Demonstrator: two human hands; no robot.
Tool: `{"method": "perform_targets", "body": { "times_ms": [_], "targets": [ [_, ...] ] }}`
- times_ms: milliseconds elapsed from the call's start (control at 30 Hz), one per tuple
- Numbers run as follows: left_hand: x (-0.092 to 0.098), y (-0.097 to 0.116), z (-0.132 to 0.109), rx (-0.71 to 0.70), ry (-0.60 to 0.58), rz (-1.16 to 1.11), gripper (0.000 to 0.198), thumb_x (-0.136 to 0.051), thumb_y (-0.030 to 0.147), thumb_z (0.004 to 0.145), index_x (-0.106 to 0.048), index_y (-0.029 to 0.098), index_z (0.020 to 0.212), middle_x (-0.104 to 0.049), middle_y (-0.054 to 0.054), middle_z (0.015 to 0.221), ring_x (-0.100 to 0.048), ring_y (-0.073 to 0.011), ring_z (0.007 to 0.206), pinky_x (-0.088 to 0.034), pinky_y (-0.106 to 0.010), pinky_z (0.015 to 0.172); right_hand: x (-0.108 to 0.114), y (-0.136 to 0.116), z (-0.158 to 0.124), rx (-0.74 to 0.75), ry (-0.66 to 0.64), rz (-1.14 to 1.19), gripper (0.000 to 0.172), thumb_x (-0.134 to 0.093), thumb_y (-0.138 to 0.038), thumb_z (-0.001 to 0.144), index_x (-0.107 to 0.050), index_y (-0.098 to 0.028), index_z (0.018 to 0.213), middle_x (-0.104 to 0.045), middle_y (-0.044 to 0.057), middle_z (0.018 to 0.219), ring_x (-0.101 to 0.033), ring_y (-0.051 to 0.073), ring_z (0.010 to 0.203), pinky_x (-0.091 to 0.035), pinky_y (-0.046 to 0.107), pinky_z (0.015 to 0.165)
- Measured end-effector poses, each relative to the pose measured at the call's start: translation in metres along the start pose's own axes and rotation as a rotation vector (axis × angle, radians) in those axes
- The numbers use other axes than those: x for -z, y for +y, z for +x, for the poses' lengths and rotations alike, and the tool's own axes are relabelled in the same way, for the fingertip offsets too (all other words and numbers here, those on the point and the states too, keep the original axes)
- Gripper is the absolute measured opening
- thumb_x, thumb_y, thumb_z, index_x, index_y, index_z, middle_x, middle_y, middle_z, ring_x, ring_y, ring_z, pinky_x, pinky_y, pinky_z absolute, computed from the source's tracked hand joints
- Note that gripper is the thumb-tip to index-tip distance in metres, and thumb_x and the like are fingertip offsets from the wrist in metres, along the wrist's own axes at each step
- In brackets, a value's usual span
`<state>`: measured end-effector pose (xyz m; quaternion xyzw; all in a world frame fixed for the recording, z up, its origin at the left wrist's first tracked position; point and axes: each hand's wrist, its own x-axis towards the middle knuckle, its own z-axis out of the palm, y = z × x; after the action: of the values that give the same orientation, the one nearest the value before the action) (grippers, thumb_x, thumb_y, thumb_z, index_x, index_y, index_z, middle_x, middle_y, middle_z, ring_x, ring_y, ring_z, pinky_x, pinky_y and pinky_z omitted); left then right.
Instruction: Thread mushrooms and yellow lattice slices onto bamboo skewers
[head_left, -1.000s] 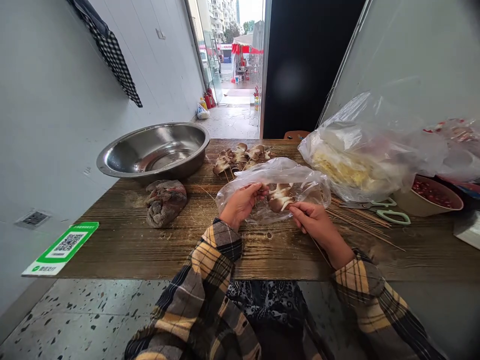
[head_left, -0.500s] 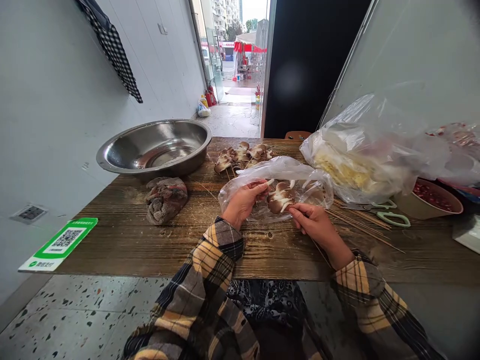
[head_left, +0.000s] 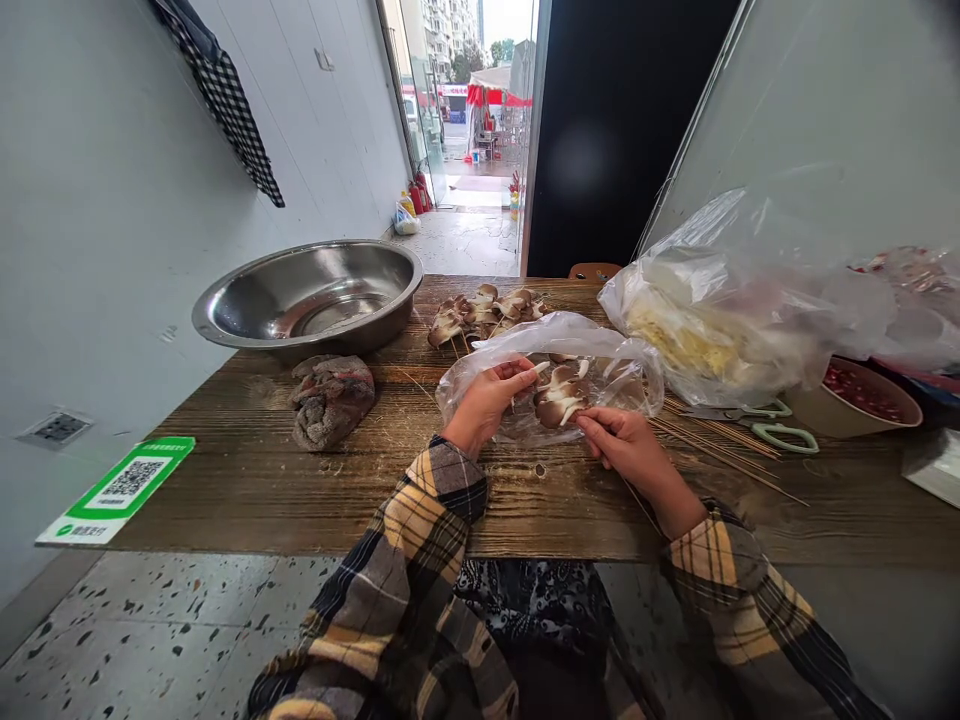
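Note:
My left hand (head_left: 487, 402) is closed in a pinch on a mushroom, whose pale stem pokes out past the thumb. Closed too, my right hand (head_left: 626, 445) grips a thin wooden skewer (head_left: 639, 502) that shows below the palm. Its fingertips meet the stem end of a brown-capped mushroom (head_left: 559, 396) between the hands; whether the skewer pierces it is hidden. Beneath both hands lies an open clear plastic bag (head_left: 570, 335) with mushrooms in it. Behind the bag, skewered mushrooms (head_left: 484, 312) are piled on the wooden table (head_left: 420, 500).
At the back left stands a steel basin (head_left: 307, 295), with a crumpled grey cloth (head_left: 332, 400) in front. Loose skewers (head_left: 720, 440) and green-handled scissors (head_left: 784, 436) lie on the right. Beyond are a bag of yellow food (head_left: 690, 335) and a tub of red pieces (head_left: 847, 408). A QR-code sign (head_left: 124, 490) sits far left.

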<state>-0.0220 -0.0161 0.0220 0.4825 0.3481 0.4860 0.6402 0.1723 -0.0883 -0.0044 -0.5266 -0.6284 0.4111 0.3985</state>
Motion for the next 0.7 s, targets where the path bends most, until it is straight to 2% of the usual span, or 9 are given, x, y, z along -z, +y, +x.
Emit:
{"method": "perform_targets", "body": {
  "times_ms": [167, 367, 700],
  "targets": [
    [0.0006, 0.0002, -0.0003, -0.019, -0.008, 0.061, 0.030, -0.083, 0.037, 0.060, -0.067, 0.015, 0.072, -0.060, 0.001, 0.070, -0.048, -0.0082, 0.064, -0.038, -0.023, 0.065, 0.0000, 0.0011, -0.0002, -0.019, 0.007, 0.051, 0.036, -0.055, -0.050, 0.087, -0.067, -0.015, 0.086, -0.048, -0.006, 0.048, -0.038, 0.007, 0.037, -0.028, 0.021, 0.039],
    [0.0024, 0.0021, -0.0016, -0.018, -0.014, 0.120, 0.026, -0.080, 0.034, 0.063, -0.068, 0.015, 0.077, -0.060, 0.001, 0.073, -0.048, -0.0083, 0.066, -0.037, -0.023, 0.065, -0.0004, -0.0010, -0.0005, -0.045, -0.006, 0.128, 0.038, -0.058, -0.052, 0.084, -0.066, -0.015, 0.085, -0.047, -0.007, 0.047, -0.037, 0.006, 0.037, -0.027, 0.020, 0.038],
    [0.0049, 0.0057, -0.0031, -0.059, -0.134, 0.262, 0.019, -0.075, 0.029, 0.067, -0.067, 0.014, 0.074, -0.061, 0.000, 0.074, -0.051, -0.0098, 0.069, -0.038, -0.024, 0.067, -0.0015, 0.0036, -0.0004, -0.030, -0.037, 0.123, 0.036, -0.056, -0.051, 0.086, -0.066, -0.016, 0.083, -0.048, -0.006, 0.049, -0.038, 0.006, 0.037, -0.027, 0.020, 0.038]
  ]
}}
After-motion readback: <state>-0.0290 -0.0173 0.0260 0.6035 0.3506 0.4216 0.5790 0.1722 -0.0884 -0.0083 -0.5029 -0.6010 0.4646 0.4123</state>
